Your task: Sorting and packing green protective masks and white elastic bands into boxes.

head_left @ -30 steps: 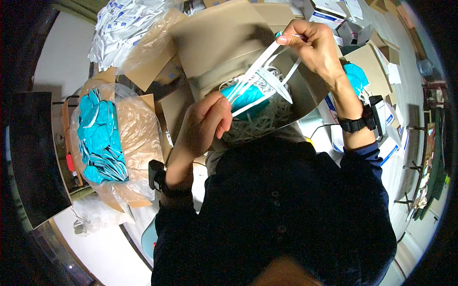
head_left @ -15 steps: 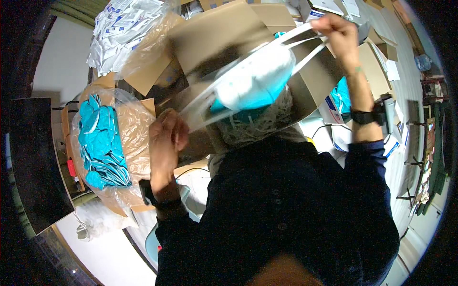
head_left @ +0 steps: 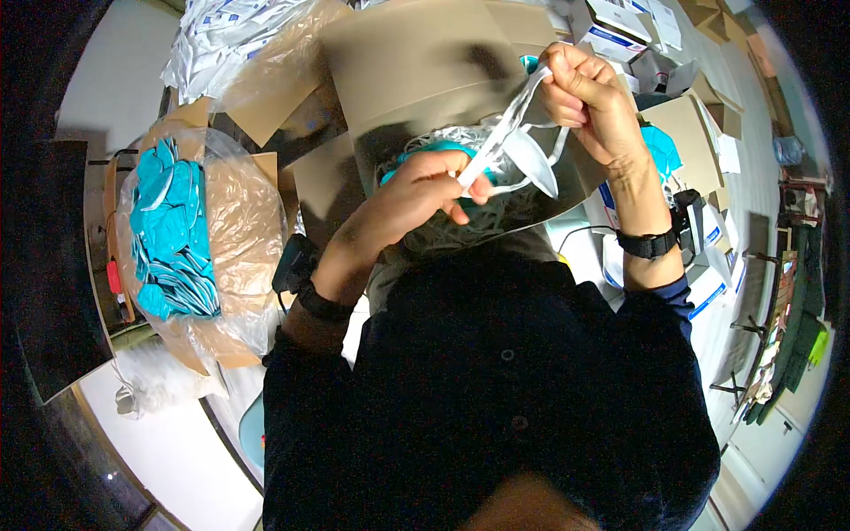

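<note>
In front of me a face mask hangs by its white straps, its white edge turned toward me. High on the right, my right hand is closed round one end of the straps. My left hand pinches the straps lower down, fingers curled. Beneath both hands is an open cardboard box holding teal masks and a tangle of white straps. My left hand partly covers the masks in the box.
To the left stands a plastic-lined box with many teal masks. Behind it lies a heap of white packets. On the right are white cartons, another teal mask and a black cable.
My hands have come closer together: the left moved right and up, the right moved left. The straps, stretched wide before, are now bunched, and the mask hangs more edge-on.
</note>
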Demonstrator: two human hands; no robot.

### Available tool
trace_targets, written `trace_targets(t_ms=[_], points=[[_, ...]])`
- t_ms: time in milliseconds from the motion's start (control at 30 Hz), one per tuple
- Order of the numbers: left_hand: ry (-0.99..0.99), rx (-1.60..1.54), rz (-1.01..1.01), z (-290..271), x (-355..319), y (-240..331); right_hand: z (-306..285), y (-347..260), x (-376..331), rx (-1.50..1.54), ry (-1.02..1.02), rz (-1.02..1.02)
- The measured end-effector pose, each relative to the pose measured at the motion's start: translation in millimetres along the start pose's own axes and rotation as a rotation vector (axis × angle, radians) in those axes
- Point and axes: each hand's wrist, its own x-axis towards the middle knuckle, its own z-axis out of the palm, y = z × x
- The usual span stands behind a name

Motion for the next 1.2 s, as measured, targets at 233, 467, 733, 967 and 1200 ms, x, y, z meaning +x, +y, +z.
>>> trace_targets(t_ms=[233,467,733,967,1200], points=[[0.361,0.72,0.133,-22.1,3.6,-10.2,-9.1,0.3,-16.6,-0.036,0.097,-0.09],[0.399,1.377,-0.068,-36.8,32.8,-49.8,-0.7,6.9,-19.8,-0.145,0.253,-0.041],[0.503,1.139,0.229,-20.0,15.1,-19.9,2.5,14.9,-23.5,-0.324,0.453,-0.063],[0.449,0.964,0.299,-27.1,5.3,-1.9,7.2,37.9,-15.0,-0.553,0.187,-0.214],[0.44,0.871,0.387,-33.4,6.7,7.7,28.4,54.1,-21.7,-0.915,0.118,-0.142]])
